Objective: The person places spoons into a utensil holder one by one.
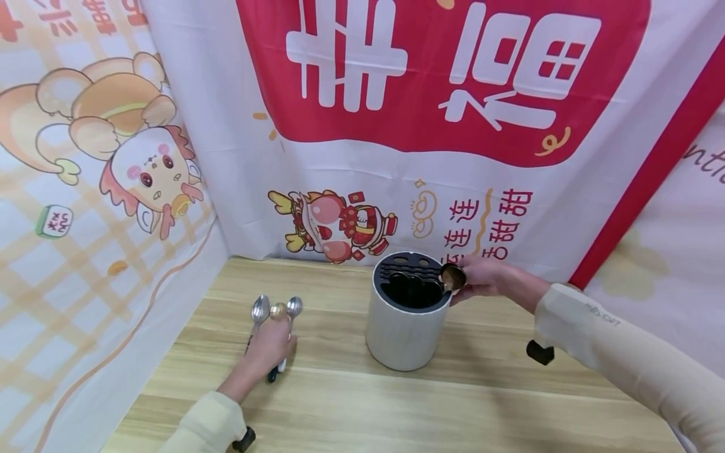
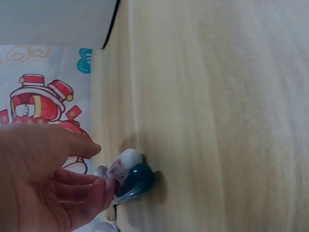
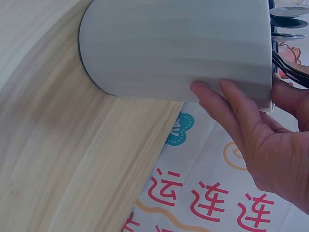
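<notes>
On the left of the wooden table, my left hand (image 1: 270, 345) is over several spoons, their silver bowls (image 1: 260, 308) pointing away. In the left wrist view its fingers (image 2: 96, 193) curl against handles with a white end (image 2: 129, 158) and a teal end (image 2: 139, 179). A white cylindrical holder (image 1: 401, 340) with a dark slotted top stands upright near the back. My right hand (image 1: 478, 277) grips its right upper side, fingers (image 3: 231, 104) on the wall and thumb by the rim. Spoon heads (image 3: 288, 12) stick out of the top, and a dark, shiny spoon bowl (image 1: 454, 277) leans over the rim beside this hand.
A printed cloth (image 1: 351, 170) hangs behind the table (image 1: 340, 409), and another patterned cloth (image 1: 85, 251) covers the left side. Dark bands show at both sleeves (image 1: 612, 340).
</notes>
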